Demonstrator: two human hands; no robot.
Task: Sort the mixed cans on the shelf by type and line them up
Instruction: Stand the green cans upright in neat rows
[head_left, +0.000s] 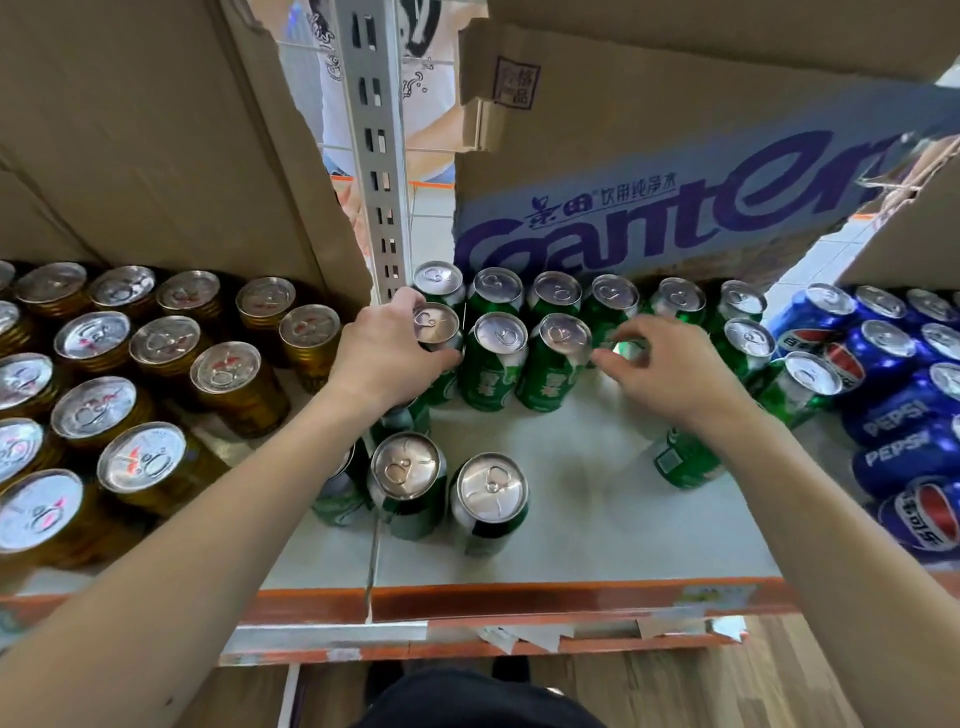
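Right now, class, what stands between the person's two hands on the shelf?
Head view: two upright green cans stand side by side between the left hand, gripping a third green can, and the right hand.

Cans (493, 358) on shelf (571, 499), before cardboard boxes (649, 104)

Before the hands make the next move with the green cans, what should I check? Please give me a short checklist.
1. Left hand grips the second-row green can: ok.
2. Right hand holds a can: cannot tell, its fingers are blurred.
3. Back row of green cans upright and in line: ok.
4. Front green cans lined up with the rows: not ok, they stand loose in front.
5. Bare shelf between the rows and the loose cans: ok.
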